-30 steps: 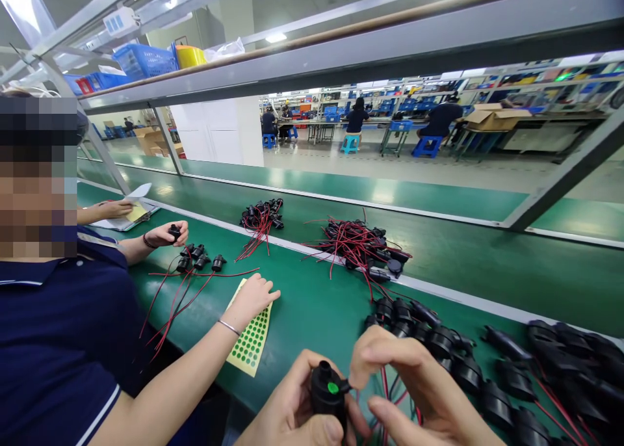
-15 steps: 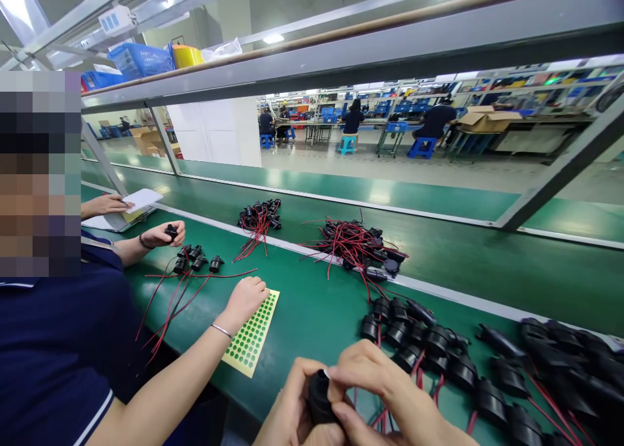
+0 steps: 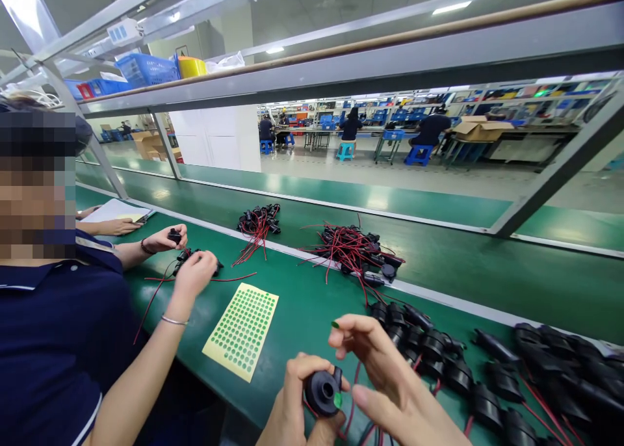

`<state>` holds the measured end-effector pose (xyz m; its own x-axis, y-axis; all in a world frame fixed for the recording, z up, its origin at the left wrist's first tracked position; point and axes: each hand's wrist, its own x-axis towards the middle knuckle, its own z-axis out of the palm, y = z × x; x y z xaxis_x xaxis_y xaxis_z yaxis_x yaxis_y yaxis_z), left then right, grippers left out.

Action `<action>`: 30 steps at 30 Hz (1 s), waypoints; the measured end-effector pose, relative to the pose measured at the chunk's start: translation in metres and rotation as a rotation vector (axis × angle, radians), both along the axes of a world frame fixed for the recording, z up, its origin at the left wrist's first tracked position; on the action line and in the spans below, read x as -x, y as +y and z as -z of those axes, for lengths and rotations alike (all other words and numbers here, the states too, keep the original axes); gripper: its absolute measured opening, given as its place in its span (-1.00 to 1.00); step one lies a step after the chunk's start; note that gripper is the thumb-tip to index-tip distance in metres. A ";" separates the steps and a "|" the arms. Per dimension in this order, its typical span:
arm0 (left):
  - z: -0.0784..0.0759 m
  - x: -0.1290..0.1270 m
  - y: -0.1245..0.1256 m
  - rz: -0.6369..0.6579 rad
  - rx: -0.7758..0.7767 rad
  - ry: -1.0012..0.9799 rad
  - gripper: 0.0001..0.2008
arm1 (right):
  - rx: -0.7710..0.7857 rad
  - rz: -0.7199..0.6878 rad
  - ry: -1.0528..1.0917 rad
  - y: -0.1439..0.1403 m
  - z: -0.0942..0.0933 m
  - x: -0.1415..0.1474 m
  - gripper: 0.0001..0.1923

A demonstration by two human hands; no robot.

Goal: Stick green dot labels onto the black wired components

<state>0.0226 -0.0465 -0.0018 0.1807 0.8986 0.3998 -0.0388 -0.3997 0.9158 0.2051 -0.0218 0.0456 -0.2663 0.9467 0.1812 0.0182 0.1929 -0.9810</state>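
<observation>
My left hand [image 3: 292, 404] grips a small round black part [image 3: 322, 390] at the bottom of the view, its open end facing me and a green dot sticker on its rim. My right hand [image 3: 390, 381] hovers just right of the part, fingers spread, with a green dot sticker [image 3: 335, 324] on one fingertip. Red wires trail from under my hands. A row of similar black parts [image 3: 439, 352] with red wires lies on the green bench right of my hands.
A yellow sheet of green dot stickers [image 3: 241, 329] lies on the bench to the left. A co-worker in a dark blue shirt sits at left, one hand [image 3: 195, 272] over black parts. Two wired piles [image 3: 358, 251] [image 3: 258, 222] sit on the conveyor belt.
My right hand lifted off the black part, and a green sticker now sits on a fingertip. The co-worker's hand left the sticker sheet and moved up to the black parts.
</observation>
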 end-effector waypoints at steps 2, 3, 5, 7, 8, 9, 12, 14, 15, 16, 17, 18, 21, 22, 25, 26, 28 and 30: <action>0.000 -0.001 0.000 -0.012 -0.041 0.020 -0.70 | 0.066 -0.067 0.006 -0.005 -0.006 0.004 -0.50; -0.001 -0.002 0.000 -0.010 -0.066 0.030 -0.70 | 0.084 -0.079 0.010 -0.008 -0.010 0.007 -0.50; 0.000 -0.002 0.001 -0.011 -0.125 0.056 -0.69 | 0.114 -0.071 0.022 -0.011 -0.015 0.011 -0.52; 0.001 -0.002 0.003 -0.024 -0.174 0.089 -0.69 | 0.138 -0.060 0.030 -0.013 -0.018 0.013 -0.54; 0.002 -0.002 0.004 -0.030 -0.192 0.097 -0.69 | 0.147 -0.063 0.032 -0.013 -0.018 0.014 -0.54; 0.003 -0.002 0.004 -0.031 -0.207 0.096 -0.69 | 0.155 -0.075 0.032 -0.013 -0.019 0.014 -0.53; 0.007 -0.003 0.003 -0.013 -0.210 0.055 -0.68 | 0.205 -0.142 0.045 -0.012 -0.019 0.015 -0.53; 0.010 -0.002 0.002 -0.002 -0.202 0.038 -0.67 | 0.256 -0.187 0.090 -0.011 -0.018 0.018 -0.54; 0.011 -0.002 0.002 -0.004 -0.205 0.042 -0.66 | 0.274 -0.204 0.123 -0.011 -0.018 0.019 -0.55; 0.013 -0.002 0.001 -0.008 -0.214 0.052 -0.67 | 0.286 -0.220 0.157 -0.011 -0.017 0.021 -0.55; 0.014 -0.001 0.001 -0.009 -0.223 0.060 -0.66 | 0.296 -0.234 0.186 -0.010 -0.015 0.022 -0.55; 0.016 0.000 0.001 -0.007 -0.224 0.064 -0.67 | 0.304 -0.247 0.206 -0.008 -0.013 0.023 -0.56; 0.019 0.004 0.002 0.013 -0.107 0.036 -0.68 | 0.289 -0.281 0.192 0.000 -0.006 0.020 -0.57; 0.020 0.006 0.002 0.034 -0.037 0.016 -0.68 | 0.255 -0.297 0.153 0.003 -0.005 0.017 -0.55; 0.018 0.011 0.001 0.114 0.135 -0.022 -0.57 | 0.053 -0.284 -0.073 0.007 -0.007 0.007 -0.39; 0.017 0.014 0.002 0.139 0.162 -0.012 -0.51 | -0.032 -0.253 -0.165 0.005 -0.010 0.005 -0.33; 0.010 0.020 0.005 0.163 0.181 0.045 -0.45 | -0.177 -0.190 -0.332 -0.002 -0.015 0.002 -0.29; -0.001 0.033 0.015 0.177 0.175 0.100 -0.54 | -0.263 -0.152 -0.421 -0.009 -0.019 0.001 -0.32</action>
